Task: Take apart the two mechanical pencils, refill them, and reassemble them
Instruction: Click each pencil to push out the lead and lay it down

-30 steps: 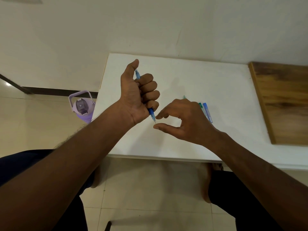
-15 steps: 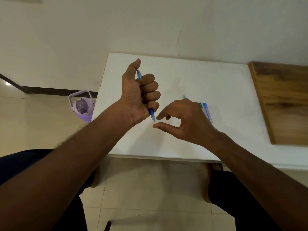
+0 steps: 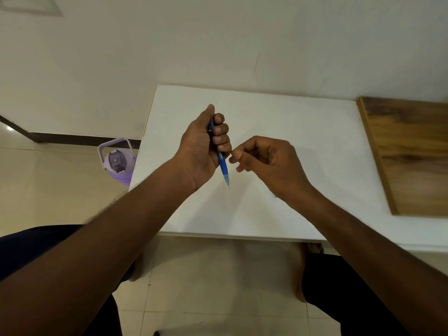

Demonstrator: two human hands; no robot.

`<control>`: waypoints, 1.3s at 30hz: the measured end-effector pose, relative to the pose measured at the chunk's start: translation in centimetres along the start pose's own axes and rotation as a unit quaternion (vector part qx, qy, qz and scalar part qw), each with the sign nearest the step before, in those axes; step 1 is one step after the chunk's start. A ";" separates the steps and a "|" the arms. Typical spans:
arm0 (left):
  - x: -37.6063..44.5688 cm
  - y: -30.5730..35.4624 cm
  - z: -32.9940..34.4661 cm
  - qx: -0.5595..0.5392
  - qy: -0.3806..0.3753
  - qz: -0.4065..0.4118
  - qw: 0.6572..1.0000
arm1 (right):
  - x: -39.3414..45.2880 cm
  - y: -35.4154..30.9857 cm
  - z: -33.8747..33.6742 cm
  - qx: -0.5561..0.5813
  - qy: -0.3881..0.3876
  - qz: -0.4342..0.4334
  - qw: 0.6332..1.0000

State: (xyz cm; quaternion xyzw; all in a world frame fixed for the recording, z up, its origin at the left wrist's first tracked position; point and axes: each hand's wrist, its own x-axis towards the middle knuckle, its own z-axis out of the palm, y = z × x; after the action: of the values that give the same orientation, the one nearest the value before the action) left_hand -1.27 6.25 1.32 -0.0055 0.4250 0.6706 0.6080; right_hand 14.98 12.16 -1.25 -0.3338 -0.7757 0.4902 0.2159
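Observation:
My left hand [image 3: 201,151] grips a blue mechanical pencil [image 3: 223,169] in its fist above the white table [image 3: 320,132]. The pencil's thin metal tip points down and toward me, and my thumb lies over its top end. Just right of the pencil, my right hand [image 3: 269,163] hovers with fingers curled and the thumb tip close to my left fingers. Nothing shows between its fingertips. The second pencil is not in sight; it may lie behind my right hand.
A wooden board [image 3: 412,154] lies along the table's right side. A purple water bottle [image 3: 117,163] stands on the tiled floor left of the table. My knees are under the table's near edge.
My left thumb has dropped from upright onto the pencil's top end. The right hand left the pencil tip, rose and curled its fingers. It now hides the pens on the table.

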 end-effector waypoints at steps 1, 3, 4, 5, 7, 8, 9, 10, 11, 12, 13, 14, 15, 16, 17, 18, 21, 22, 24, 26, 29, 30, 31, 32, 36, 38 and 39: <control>0.1 -0.2 0.1 0.007 0.004 0.015 1.000 | 0.3 -0.1 0.0 0.028 -0.001 0.027 0.999; 0.0 -0.6 0.4 0.023 0.018 0.033 0.999 | 0.7 -0.3 -0.1 0.060 -0.004 0.063 0.996; -0.1 -0.8 0.5 0.033 0.025 0.038 0.998 | 0.9 -0.5 -0.2 0.067 -0.007 0.076 0.995; -0.1 -1.0 0.6 0.045 0.032 0.045 0.997 | 1.0 -0.5 -0.2 0.068 -0.012 0.086 0.994; -0.1 -1.3 0.8 0.071 0.044 0.064 0.994 | 1.3 -0.7 -0.5 0.056 -0.019 0.091 0.994; 0.0 -1.4 0.8 0.086 0.048 0.070 0.993 | 1.3 -0.8 -0.5 0.052 -0.022 0.089 0.994; 0.0 -1.5 1.0 0.100 0.048 0.072 0.991 | 1.4 -0.8 -0.6 0.053 -0.023 0.086 0.995; 0.0 -1.6 1.2 0.114 0.043 0.070 0.990 | 1.5 -0.9 -0.7 0.058 -0.024 0.084 0.995; -0.1 -1.7 1.4 0.124 0.034 0.062 0.990 | 1.5 -1.0 -0.7 0.061 -0.025 0.083 0.994; -0.2 -1.9 1.6 0.131 0.024 0.052 0.990 | 1.5 -0.9 -0.8 0.061 -0.026 0.082 0.994; -0.3 -2.0 1.8 0.138 0.019 0.045 0.989 | 1.5 -0.9 -0.9 0.057 -0.029 0.082 0.995; -0.3 -2.2 2.0 0.160 0.019 0.045 0.986 | 1.5 -0.8 -1.0 0.054 -0.034 0.085 0.994; -0.2 -2.3 2.0 0.214 0.028 0.054 0.975 | 1.5 -0.6 -1.2 0.050 -0.038 0.091 0.994; -0.1 -2.5 2.0 0.304 0.042 0.066 0.950 | 1.5 -0.3 -1.5 0.044 -0.037 0.101 0.993; 0.1 -2.5 1.7 0.410 0.054 0.081 0.907 | 1.5 0.0 -1.7 0.034 -0.031 0.115 0.992; 0.1 -2.6 1.2 0.503 0.064 0.097 0.856 | 1.6 0.4 -1.9 0.021 -0.022 0.134 0.990; 0.1 -2.8 -0.5 0.619 0.075 0.102 0.775 | 1.7 1.5 -2.1 -0.023 -0.011 0.197 0.980; 0.2 -2.8 -0.9 0.630 0.069 0.095 0.768 | 1.7 1.8 -2.0 -0.027 -0.015 0.212 0.977; 0.5 -3.3 -1.4 0.613 0.058 0.069 0.785 | 1.8 2.0 -1.4 -0.007 -0.014 0.234 0.972; 0.7 -3.8 -1.1 0.486 0.083 0.001 0.870 | 2.1 1.9 -1.0 0.024 0.006 0.241 0.970; 0.1 -4.5 -1.0 0.231 0.105 -0.081 0.964 | 2.8 1.6 -1.5 0.107 0.068 0.250 0.960; -0.2 -4.8 -1.3 0.181 0.102 -0.088 0.974 | 3.1 1.5 -2.0 0.143 0.094 0.257 0.951; -0.5 -5.2 -1.5 0.153 0.093 -0.088 0.980 | 3.3 1.4 -2.6 0.181 0.119 0.261 0.941; -0.7 -5.6 -1.8 0.142 0.083 -0.086 0.983 | 3.5 1.4 -3.1 0.217 0.140 0.262 0.930; -1.3 -6.5 -2.3 0.117 0.029 -0.087 0.989 | 3.6 1.6 -4.1 0.277 0.185 0.255 0.908; -1.3 -6.3 -2.2 0.105 0.005 -0.081 0.991 | 3.7 1.6 -4.0 0.286 0.194 0.251 0.904; -1.3 -6.2 -2.2 0.100 0.000 -0.076 0.992 | 3.7 1.6 -4.0 0.292 0.198 0.249 0.902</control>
State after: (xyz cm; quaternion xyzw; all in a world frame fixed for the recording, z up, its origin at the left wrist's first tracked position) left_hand 3.03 3.30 -2.88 0.0235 0.4883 0.5767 0.6545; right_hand 15.53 17.78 -0.97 -0.5286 -0.4305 0.6562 0.3236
